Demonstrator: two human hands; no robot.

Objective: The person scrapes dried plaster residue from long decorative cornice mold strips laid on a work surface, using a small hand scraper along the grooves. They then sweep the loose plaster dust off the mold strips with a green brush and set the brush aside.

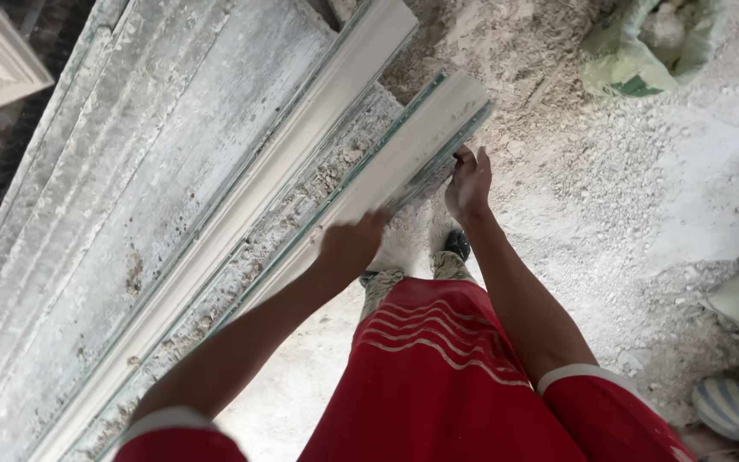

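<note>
Seen from above, the left hand point(351, 244) and right hand point(469, 184) both close their fingers on a long white plaster moulding point(387, 175) lying along a dusty worktop point(156, 171).

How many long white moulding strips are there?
2. One moulding strip lies on the dusty workbench. The other strip is beside it, held by the left hand and right hand. More may be hidden.
</note>
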